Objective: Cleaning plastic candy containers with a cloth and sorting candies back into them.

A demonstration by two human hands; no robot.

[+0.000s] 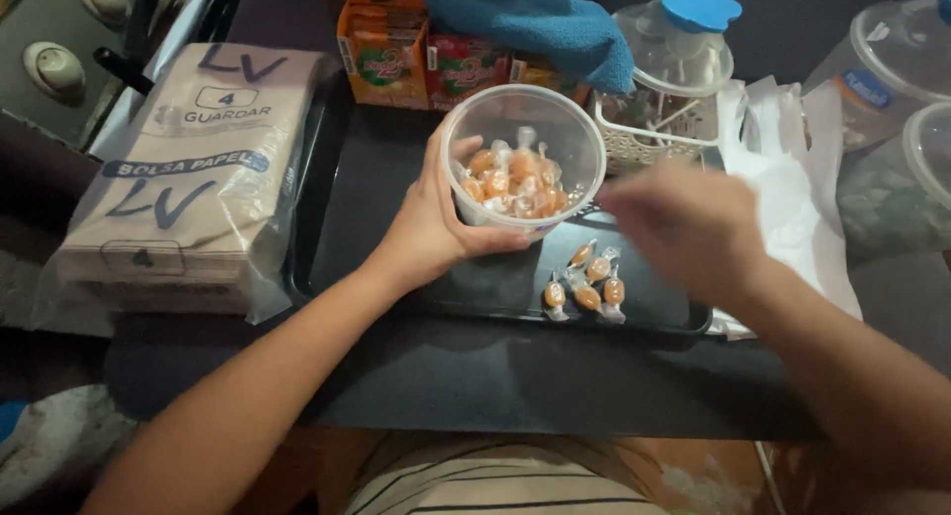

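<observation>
Nearest to you, your two bare forearms reach forward over the dark desk [555,376]. Your left hand [436,218] is curled around the side of a clear plastic cup [523,158], gripping it and tipping its mouth toward you; the cup holds orange candies in clear wrappers. Your right hand [688,228] hovers just right of the cup, blurred, so you cannot tell whether it is open or closed. Below and between your hands, a few loose wrapped candies [586,282] lie on a black tray [376,208]. To the left, a plastic-wrapped stack of brown paper bags [188,178] rests beside the tray. To the right lies a white plastic bag [792,188]. Farther back stand colourful cartons [426,59], a blue cloth [535,20], a white basket [644,144] and clear jars [684,50].
</observation>
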